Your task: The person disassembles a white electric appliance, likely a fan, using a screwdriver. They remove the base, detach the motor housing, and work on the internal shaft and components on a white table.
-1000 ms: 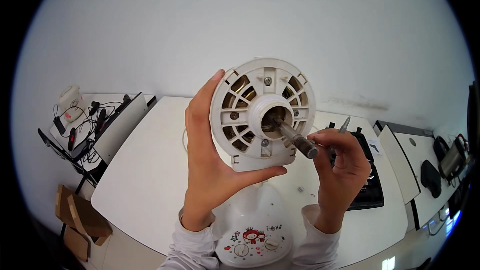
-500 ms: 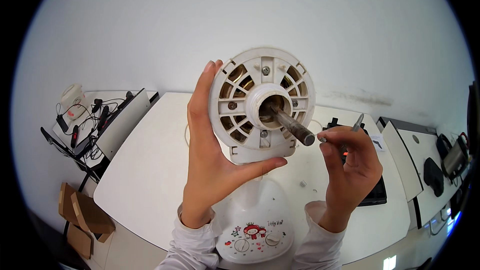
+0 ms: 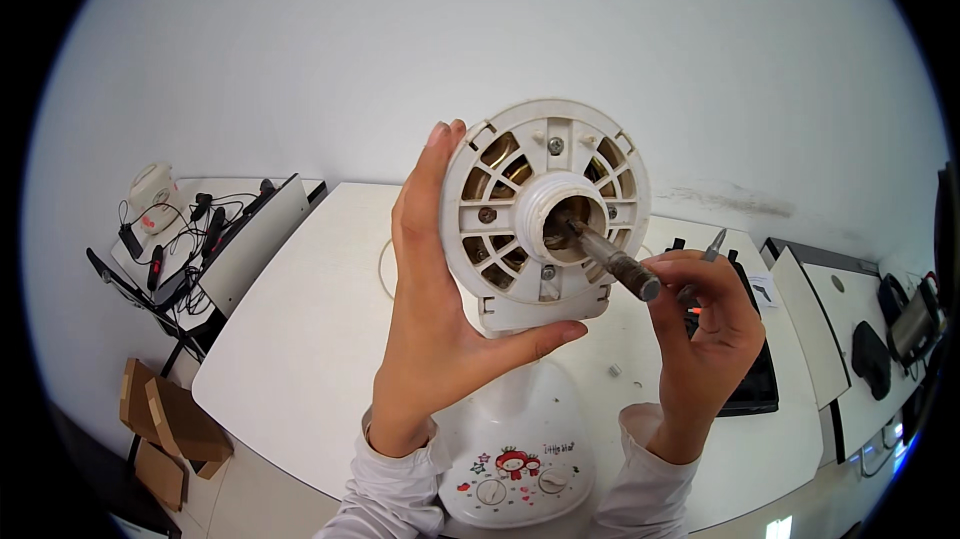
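My left hand grips the left side and underside of a round white slotted fan motor housing, which faces me. From its threaded centre collar sticks a dull metal shaft, pointing toward me and down-right. My right hand is closed around a slender pointed metal tool, its tip upward. Its fingertips are beside the shaft's end, partly hidden; whether they touch it I cannot tell. Below stands the fan's white base with cartoon print and two knobs.
The white table holds small loose bits and a black tool case, partly hidden. At left, a side desk carries tangled cables and a white device, with cardboard pieces below. At right, another desk has a black pouch and kettle-like metal object.
The housing and my left hand have shifted right and sit higher than a second ago. My right hand has also moved right, its fingertips staying near the shaft's end.
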### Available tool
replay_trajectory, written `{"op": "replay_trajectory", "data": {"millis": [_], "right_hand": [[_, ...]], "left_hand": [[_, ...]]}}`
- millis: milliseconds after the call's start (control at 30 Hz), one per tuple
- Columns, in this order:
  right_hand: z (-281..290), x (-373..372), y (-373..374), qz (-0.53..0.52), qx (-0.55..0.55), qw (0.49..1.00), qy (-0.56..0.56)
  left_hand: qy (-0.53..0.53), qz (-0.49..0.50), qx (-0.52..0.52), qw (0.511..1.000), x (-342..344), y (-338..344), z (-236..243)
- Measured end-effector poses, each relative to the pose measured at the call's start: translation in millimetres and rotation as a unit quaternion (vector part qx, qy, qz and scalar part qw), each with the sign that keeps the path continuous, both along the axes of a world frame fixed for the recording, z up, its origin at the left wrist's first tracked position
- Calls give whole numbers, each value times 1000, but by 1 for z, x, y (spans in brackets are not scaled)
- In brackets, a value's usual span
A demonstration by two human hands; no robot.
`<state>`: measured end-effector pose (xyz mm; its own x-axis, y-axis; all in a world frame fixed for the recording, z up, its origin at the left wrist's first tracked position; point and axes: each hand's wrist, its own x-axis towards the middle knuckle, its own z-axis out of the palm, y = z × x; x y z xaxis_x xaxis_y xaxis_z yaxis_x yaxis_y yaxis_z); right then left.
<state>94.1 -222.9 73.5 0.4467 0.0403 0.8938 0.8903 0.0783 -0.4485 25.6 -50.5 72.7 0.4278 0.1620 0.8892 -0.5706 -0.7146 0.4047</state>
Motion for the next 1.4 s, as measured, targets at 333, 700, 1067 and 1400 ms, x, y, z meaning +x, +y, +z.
{"op": "replay_trajectory", "data": {"millis": [333,700,1067,1400], "right_hand": [[0,-1,1,-5,-10,1000,-2],[-4,-1,6,27,2,999,40],[-2,-5,5,71,6,994,79],[1,-2,-1,43,-40,997,39]], "left_hand": [[12,9,19,1000,-3,2,2],[5,-27,-3,1000,-3,8,0],[11,-171,-112,979,-6,-2,3],[7,-207,-128,970,-2,-1,3]]}}
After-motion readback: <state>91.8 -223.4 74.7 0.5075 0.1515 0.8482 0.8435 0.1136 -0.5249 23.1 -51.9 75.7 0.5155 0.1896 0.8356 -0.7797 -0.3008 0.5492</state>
